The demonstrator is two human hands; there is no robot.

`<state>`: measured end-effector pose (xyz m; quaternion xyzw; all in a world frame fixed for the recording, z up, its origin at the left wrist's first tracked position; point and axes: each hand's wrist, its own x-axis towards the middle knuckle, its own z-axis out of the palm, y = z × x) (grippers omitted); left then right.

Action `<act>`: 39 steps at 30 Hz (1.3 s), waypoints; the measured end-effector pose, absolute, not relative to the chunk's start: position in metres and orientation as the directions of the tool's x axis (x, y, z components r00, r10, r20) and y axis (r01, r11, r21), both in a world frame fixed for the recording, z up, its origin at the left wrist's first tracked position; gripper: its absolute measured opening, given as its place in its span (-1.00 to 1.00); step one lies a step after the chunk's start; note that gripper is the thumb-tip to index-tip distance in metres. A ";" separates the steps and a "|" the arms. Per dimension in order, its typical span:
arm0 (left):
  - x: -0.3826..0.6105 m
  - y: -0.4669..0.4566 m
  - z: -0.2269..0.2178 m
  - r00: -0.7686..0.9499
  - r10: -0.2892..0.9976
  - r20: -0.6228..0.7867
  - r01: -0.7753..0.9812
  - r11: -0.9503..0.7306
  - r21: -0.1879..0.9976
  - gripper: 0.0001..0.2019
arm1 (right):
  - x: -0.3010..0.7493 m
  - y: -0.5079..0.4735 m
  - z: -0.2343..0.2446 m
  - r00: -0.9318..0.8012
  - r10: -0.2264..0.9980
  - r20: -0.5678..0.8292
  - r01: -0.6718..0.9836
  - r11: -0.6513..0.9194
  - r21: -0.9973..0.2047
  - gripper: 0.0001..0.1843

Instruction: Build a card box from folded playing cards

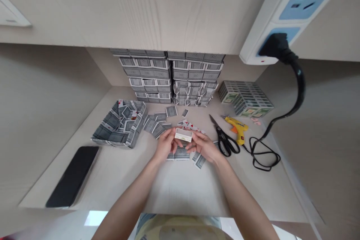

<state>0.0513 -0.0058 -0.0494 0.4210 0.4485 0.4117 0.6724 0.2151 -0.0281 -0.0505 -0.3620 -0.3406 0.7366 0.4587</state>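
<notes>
Both my hands hold a small white cardboard box (183, 135) above the middle of the desk. My left hand (165, 143) pinches its left end and my right hand (204, 145) its right end. The box has a recessed grey face and a green mark on its front edge. Beneath my hands lie grey-backed playing cards (181, 153), partly hidden by my fingers. More cards (156, 123) are scattered to the left, and several red-and-white card faces (191, 125) show just behind the box.
A card-built tray (135, 138) holding loose cards stands left, behind a black phone (73, 176). Stacked card-covered boxes (152, 67) line the back. On the right are scissors (226, 142), a yellow glue gun (239, 129), wrapped packs (247, 97) and a power strip (270, 22) with a hanging cable.
</notes>
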 end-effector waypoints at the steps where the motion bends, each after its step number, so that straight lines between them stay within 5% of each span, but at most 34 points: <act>1: 0.051 -0.006 -0.049 0.268 0.928 -0.260 -0.166 0.310 0.936 -0.47 | 0.216 -0.027 -0.052 -0.341 0.911 -0.233 -0.446 -0.374 -0.813 -0.58; 9: 0.050 -0.002 -0.052 0.256 0.936 -0.241 -0.231 0.302 0.925 -0.57 | 0.214 -0.024 -0.066 -0.324 0.907 -0.270 -0.491 -0.405 -0.771 -0.68; 16: 0.049 -0.007 -0.049 0.339 0.938 -0.065 -0.333 0.184 0.925 -0.67 | 0.219 -0.025 -0.058 -0.178 0.983 -0.041 -0.572 -0.137 -0.809 -0.81; 22: 0.053 -0.008 -0.045 0.320 0.941 -0.107 -0.316 0.212 0.925 -0.57 | 0.218 -0.025 -0.055 -0.081 0.994 0.068 -0.492 0.020 -0.870 -0.86; 30: 0.054 -0.004 -0.051 0.270 0.919 -0.288 -0.286 0.362 0.887 -0.65 | 0.214 -0.028 -0.050 0.080 0.947 0.310 -0.107 0.318 -0.942 -0.88; 39: 0.055 -0.005 -0.046 0.303 0.919 -0.254 -0.489 0.379 0.786 -0.76 | 0.202 -0.040 -0.044 -0.008 0.823 0.568 0.344 0.536 -0.771 -0.75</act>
